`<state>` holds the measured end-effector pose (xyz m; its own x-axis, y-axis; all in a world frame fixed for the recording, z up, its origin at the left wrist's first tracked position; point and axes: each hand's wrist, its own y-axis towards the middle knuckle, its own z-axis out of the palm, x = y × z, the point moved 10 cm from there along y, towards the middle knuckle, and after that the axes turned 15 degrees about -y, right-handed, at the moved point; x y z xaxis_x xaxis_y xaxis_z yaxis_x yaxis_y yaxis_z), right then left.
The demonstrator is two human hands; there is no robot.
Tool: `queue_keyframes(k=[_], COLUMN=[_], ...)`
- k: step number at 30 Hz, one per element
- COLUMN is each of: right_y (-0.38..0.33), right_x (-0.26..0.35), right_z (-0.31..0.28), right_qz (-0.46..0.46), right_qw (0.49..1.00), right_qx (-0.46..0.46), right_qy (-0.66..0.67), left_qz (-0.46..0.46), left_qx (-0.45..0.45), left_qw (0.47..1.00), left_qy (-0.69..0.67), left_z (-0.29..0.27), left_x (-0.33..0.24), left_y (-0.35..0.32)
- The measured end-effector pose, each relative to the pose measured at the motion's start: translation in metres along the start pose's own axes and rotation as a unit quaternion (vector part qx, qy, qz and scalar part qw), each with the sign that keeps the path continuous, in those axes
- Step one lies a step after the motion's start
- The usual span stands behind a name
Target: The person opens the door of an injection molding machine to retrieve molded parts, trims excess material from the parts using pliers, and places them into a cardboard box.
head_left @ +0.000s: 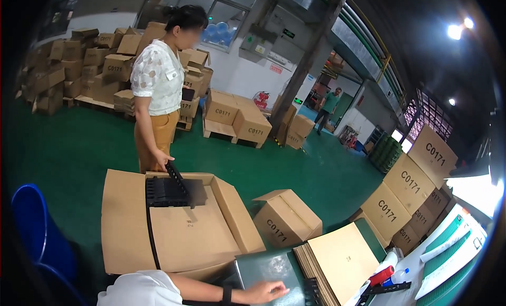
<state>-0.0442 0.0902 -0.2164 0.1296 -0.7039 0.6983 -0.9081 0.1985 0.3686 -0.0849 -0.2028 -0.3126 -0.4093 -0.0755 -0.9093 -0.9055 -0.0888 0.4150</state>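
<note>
My left hand point(266, 292) comes in from the lower edge, with a black band on the wrist. Its fingers are loosely bent and apart, and nothing shows between them. It is over the grey-green tabletop point(263, 271), left of a black slotted plastic part point(312, 291). My right hand is out of sight. Beyond my arm stands a large open carton point(124, 221) with several black plastic parts point(167, 192) at its far left, on a cardboard sheet point(195, 237). Across it, a co-worker's hand point(162, 159) grips a black slotted strip point(177, 180).
Right of the tabletop lies a stack of cardboard sheets point(342, 258). Beside it are a red roll point(381, 276) and a plastic bottle point(400, 276). A closed carton point(289, 219) stands on the green floor; cartons point(387, 208) pile up right. Blue bins point(39, 232) stand left.
</note>
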Motion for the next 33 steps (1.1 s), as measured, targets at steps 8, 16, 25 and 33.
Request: queue_keyframes(k=[8,16,25,33], right_y=[-0.098,-0.118,-0.111,-0.104], right_x=[-0.074,0.002,-0.056,-0.076], right_z=[0.072,0.097,0.137,0.170], right_qz=[0.046,-0.123,0.140,0.223], right_qw=[0.961,0.990,0.957,0.918], right_qx=[-0.271,0.018,0.190,0.222], right_qy=[-0.027,-0.072,0.169,0.240], left_qz=[-0.363,-0.508,-0.526,-0.552], left_qx=[0.189,-0.050,-0.060,-0.041], left_qw=[0.650,0.705,0.766,0.758], left_qy=[-0.640,-0.493,-0.364,-0.345], left_z=[0.157,0.121,0.098,0.097], left_x=[0.009,0.079,0.092,0.112], left_y=[-0.082,-0.120,-0.135,-0.141])
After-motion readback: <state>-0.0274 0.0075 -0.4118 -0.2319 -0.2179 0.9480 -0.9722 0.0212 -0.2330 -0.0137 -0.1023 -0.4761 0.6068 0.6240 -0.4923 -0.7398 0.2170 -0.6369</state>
